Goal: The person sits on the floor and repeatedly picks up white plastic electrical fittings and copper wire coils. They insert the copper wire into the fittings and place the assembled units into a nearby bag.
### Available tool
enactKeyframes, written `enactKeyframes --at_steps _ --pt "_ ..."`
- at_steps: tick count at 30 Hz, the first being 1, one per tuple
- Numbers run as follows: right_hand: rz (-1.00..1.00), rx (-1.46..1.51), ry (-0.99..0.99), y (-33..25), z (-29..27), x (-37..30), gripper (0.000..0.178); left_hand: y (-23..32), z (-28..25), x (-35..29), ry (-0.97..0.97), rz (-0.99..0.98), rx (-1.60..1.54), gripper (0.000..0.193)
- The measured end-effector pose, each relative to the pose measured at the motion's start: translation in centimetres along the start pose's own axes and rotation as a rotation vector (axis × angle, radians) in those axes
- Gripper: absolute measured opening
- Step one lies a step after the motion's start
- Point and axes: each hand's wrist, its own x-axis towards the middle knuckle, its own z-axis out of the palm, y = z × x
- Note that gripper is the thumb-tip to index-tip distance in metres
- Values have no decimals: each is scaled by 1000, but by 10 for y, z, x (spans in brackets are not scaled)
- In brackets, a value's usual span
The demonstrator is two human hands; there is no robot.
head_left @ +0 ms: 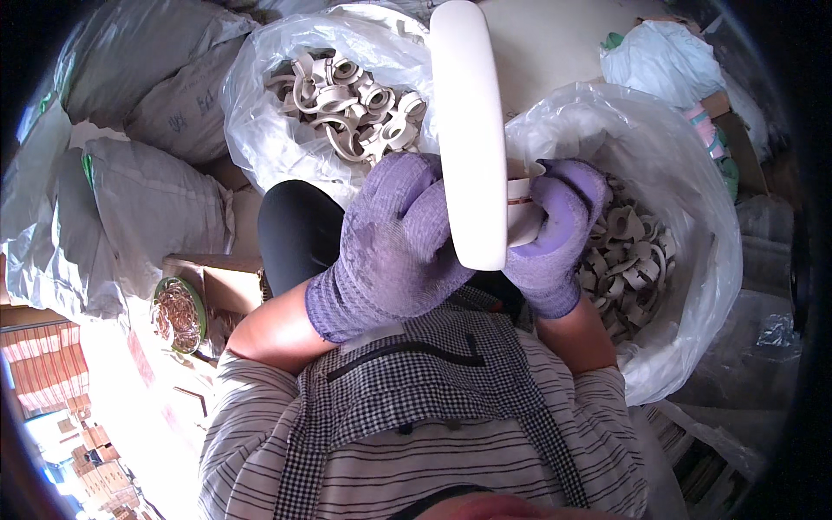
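Observation:
Both hands wear purple knit gloves and meet in front of my body, behind a long white lamp-like head [469, 130]. The fingers of my right hand [562, 227] are closed round a pale beige curved plastic piece [520, 211] with a thin brownish line on it. My left hand [397, 247] is bent toward the same spot with its fingers curled. Its fingertips are hidden by the white head, so what they grip does not show.
A clear plastic-lined bag [251, 113] of beige ringed parts [377, 100] stands far left. Another plastic-lined bag [693, 286] holds curved beige pieces [631, 260] at right. Grey sacks [160, 195] and a green-rimmed dish of coppery rings [179, 316] are at left.

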Motion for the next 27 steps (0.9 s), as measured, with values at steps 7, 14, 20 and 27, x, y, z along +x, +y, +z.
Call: enactKeyframes --at_steps 7,14,20,27 --pt "299 73 22 21 6 -16 54 1 -4 4 155 24 -163 66" --pt "127 -6 -363 39 4 -32 51 -2 20 -7 228 -45 -303 66" --pt "159 288 -449 25 1 -41 50 2 26 -13 265 -96 -265 50" --pt "954 1342 -111 9 35 -56 49 -13 30 -23 213 -310 -382 47"
